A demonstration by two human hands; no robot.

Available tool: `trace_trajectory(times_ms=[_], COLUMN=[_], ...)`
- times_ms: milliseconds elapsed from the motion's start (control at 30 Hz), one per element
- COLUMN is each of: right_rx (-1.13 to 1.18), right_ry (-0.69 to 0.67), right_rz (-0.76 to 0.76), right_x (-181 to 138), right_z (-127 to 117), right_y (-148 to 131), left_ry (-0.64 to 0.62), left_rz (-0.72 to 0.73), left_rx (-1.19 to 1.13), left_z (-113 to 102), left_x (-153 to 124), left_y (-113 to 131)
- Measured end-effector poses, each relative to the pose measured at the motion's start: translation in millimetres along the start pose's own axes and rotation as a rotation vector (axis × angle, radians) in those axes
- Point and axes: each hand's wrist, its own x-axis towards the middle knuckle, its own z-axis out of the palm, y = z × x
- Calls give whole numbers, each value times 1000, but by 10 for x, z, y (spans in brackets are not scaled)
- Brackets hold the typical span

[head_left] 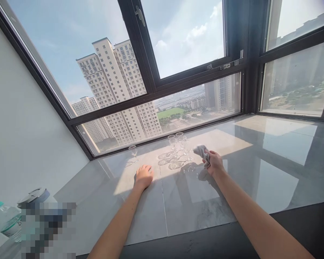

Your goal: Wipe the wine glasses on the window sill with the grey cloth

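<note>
My right hand [216, 163] is closed round a bunched grey-white cloth [203, 154], held above the shiny sill. To the left of the cloth stands a cluster of several small clear stemmed glasses [172, 141], their shadows and reflections spreading over the tiles. My left hand [144, 175] rests palm down on the sill, fingers lying forward, with nothing seen in it. Just beyond it, near the window frame, a single stemmed glass [133, 150] stands apart from the others. Glare blurs the edges of the clustered glasses.
The wide grey tiled sill [148, 219] runs along a dark-framed window [156, 86], with a white wall [24, 108] at left. A clear bottle with a green cap [5, 216] and a lidded container [36, 196], partly pixelated, are at lower left.
</note>
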Motion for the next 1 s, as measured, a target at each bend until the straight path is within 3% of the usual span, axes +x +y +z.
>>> trace_trajectory(times_ms=[67,133,367,500,633,800,900,1000], right_rx=[5,6,7,43,59,25,26,26], right_ry=[6,2,-6,-1,-7,-5,-13,-25], right_rz=[4,10,20,8,1,28,23,26], right_x=[-1,-10,-65,-76,-75,-69,-83,-105], right_z=[-6,-13,10,41,42,23,22,22], right_y=[-1,-5,-29,-32,-32,-36,-43,-48], left_ry=[23,9,-153,-257,-293,-262,-195,-156], left_rz=[221,312,255,156,146,184,173,94], left_rx=[-82,-133,-169,-129,-77,-64,-16,41], left_z=[10,43,298,422,459,431,394,331], left_x=[-113,-149,203,447,527,397,237,133], left_y=[263,516,1249,1485,1519,1469,1322,1028])
